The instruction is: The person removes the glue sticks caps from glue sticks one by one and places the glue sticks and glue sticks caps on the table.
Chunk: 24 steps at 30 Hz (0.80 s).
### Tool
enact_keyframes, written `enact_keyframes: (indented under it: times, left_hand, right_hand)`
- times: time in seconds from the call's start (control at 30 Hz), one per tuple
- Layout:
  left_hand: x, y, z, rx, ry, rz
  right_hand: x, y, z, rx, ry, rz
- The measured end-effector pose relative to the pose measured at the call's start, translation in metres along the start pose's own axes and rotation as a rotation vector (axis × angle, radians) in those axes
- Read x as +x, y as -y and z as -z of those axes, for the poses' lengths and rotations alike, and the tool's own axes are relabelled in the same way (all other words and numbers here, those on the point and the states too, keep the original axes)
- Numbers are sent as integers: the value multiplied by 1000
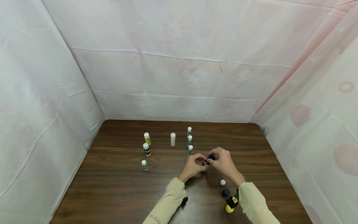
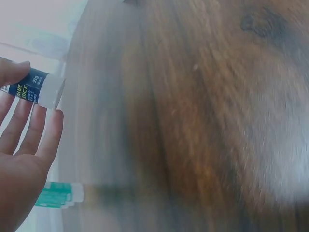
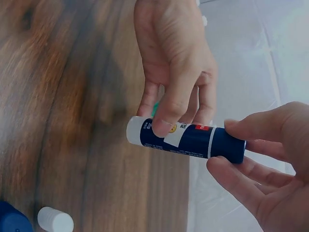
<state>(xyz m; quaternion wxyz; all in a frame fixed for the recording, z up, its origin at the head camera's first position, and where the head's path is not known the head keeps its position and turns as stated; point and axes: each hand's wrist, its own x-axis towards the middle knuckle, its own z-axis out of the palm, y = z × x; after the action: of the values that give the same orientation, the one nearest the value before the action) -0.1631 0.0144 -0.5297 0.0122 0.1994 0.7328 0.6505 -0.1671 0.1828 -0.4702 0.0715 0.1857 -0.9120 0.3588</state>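
A dark blue glue stick [image 3: 186,140] with a white base lies sideways between my two hands, above the wooden table. My left hand [image 1: 194,166] grips its body, thumb on the label and fingers on the other side. In the right wrist view, the thumb and fingers of my right hand [image 3: 270,169] pinch the blue cap [image 3: 227,145] at the other end. The cap sits against the body, with a thin pale line between them. The left wrist view shows the white base [image 2: 50,92] pointing away from the left hand's fingers.
Three green glue sticks [image 1: 190,141] stand in a row beyond my hands, with a white stick [image 1: 173,139] left of them. Yellow [image 1: 147,139], black [image 1: 146,149] and green [image 1: 144,165] sticks stand further left. White [image 1: 222,182], blue [image 1: 225,193] and yellow [image 1: 229,209] caps lie near my right forearm.
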Motion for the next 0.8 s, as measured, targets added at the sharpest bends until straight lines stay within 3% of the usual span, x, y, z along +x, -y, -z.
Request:
enact_keyframes:
  times: [0.1, 0.27, 0.4, 0.53, 0.63, 0.8]
  left_hand:
    - [-2, -6, 4, 0, 10, 3]
    - [-1, 6, 7, 47, -6, -37]
    - [-7, -17, 16, 69, 29, -63]
    - [-14, -42, 24, 87, 58, -143]
    - [-16, -40, 26, 117, 42, -208]
    - [-21, -33, 30, 169, 18, -241]
  right_hand:
    - [-1, 5, 5, 25, -4, 22]
    - [-4, 11, 13, 47, -9, 51]
    - [-7, 17, 19, 83, -4, 67]
    - [-10, 26, 26, 123, 1, 88]
    - [-13, 33, 32, 151, 9, 105]
    - [-20, 45, 41, 193, 30, 130]
